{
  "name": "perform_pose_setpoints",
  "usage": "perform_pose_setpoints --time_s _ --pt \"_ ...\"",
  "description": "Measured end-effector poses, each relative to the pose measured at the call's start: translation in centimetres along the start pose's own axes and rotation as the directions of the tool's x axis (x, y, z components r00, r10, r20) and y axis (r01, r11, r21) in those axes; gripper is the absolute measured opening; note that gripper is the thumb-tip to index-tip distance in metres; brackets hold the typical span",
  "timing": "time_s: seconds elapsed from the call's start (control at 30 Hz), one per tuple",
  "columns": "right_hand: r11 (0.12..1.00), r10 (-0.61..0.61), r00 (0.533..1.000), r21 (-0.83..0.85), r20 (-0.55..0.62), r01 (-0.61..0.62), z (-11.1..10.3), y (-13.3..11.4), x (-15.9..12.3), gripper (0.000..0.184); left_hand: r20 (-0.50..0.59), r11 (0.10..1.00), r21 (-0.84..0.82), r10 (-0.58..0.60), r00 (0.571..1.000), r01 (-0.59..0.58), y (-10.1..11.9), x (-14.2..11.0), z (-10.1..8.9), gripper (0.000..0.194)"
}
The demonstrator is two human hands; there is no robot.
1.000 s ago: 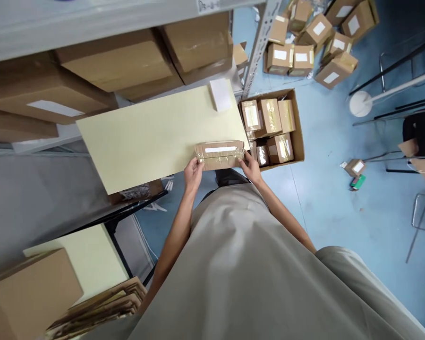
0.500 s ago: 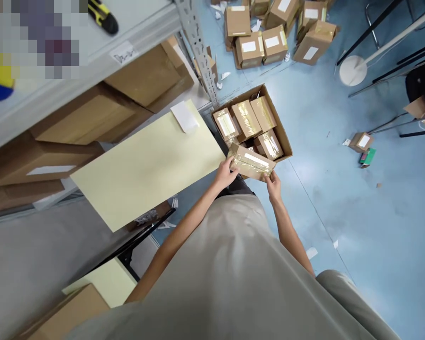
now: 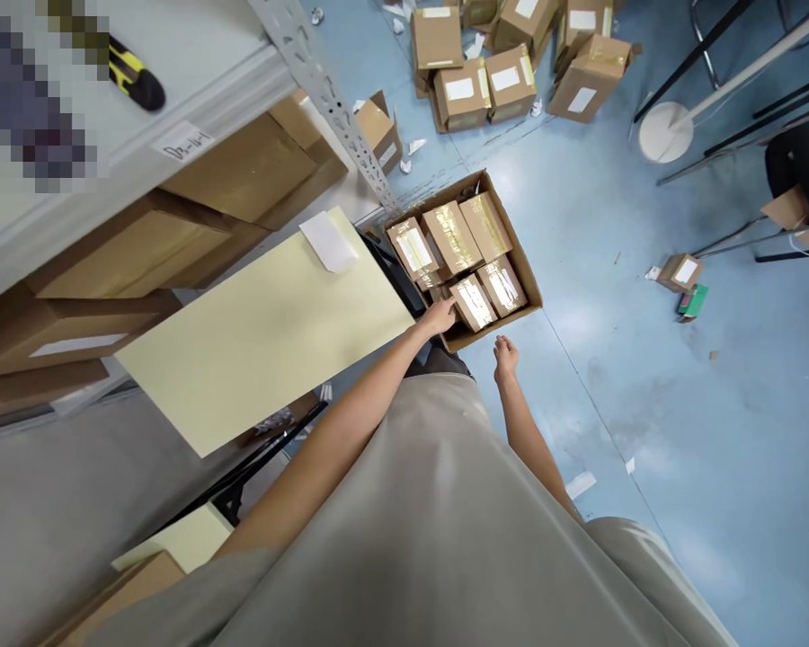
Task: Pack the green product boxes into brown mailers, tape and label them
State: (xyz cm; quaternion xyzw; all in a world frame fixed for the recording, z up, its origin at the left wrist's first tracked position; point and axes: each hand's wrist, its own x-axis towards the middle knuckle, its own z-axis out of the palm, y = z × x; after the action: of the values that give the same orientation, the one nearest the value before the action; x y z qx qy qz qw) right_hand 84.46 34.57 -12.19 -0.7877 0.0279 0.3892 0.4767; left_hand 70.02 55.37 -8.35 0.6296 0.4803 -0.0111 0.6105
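A large open cardboard carton (image 3: 534,270) on the floor holds several small taped cardboard boxes. At its near side, my left hand (image 3: 440,316) is closed against the left edge of a small cardboard box (image 3: 473,303) with a white label; some of its fingers are hidden. This box sits inside the carton beside another labelled box (image 3: 502,286). My right hand (image 3: 505,357) is just outside the carton's near wall, empty, with loosely curled fingers and the thumb apart.
A pale yellow board (image 3: 262,332) with a white paper (image 3: 329,241) on it lies left of the carton. Beyond it stands a metal shelf (image 3: 316,90) with larger boxes. More boxes (image 3: 462,94) and paper scraps lie on the blue floor, with a round white stand base (image 3: 666,133) at right.
The small box held in both hands has gone down into the carton. My right hand has let go and drawn back slightly; my left hand has stayed at the box.
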Motion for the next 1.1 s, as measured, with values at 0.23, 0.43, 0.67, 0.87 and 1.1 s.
perform_pose_setpoints --time_s 0.23,0.43,0.67,0.87,1.1 --pt "0.993 -0.03 0.972 -0.107 0.234 0.056 4.3 -2.4 -0.7 0.049 -0.115 0.966 -0.257 -0.043 0.992 0.012 -5.8 -10.3 -4.1 0.03" --pt "0.945 -0.136 0.825 -0.177 0.548 0.274 13.3 -7.2 -3.3 0.049 -0.533 0.804 -0.566 -0.189 0.825 -0.182 -11.5 -19.9 -8.2 0.05" --pt "0.822 -0.142 0.351 -0.087 0.925 0.563 24.8 -8.3 -17.4 0.043 -0.809 0.648 -0.568 -0.327 0.489 -0.507 -16.3 -32.3 -9.9 0.054" --pt "0.764 0.017 0.033 -0.034 0.999 0.644 29.3 -3.1 -33.6 0.041 -0.893 0.637 -0.42 -0.416 0.171 -0.646 -21.9 -44.8 -9.4 0.054" --pt "0.695 0.224 -0.16 -0.043 0.961 0.718 30.0 5.7 -48.1 0.048 -0.841 0.602 -0.258 -0.526 -0.131 -0.756 -28.3 -57.0 -5.0 0.05"
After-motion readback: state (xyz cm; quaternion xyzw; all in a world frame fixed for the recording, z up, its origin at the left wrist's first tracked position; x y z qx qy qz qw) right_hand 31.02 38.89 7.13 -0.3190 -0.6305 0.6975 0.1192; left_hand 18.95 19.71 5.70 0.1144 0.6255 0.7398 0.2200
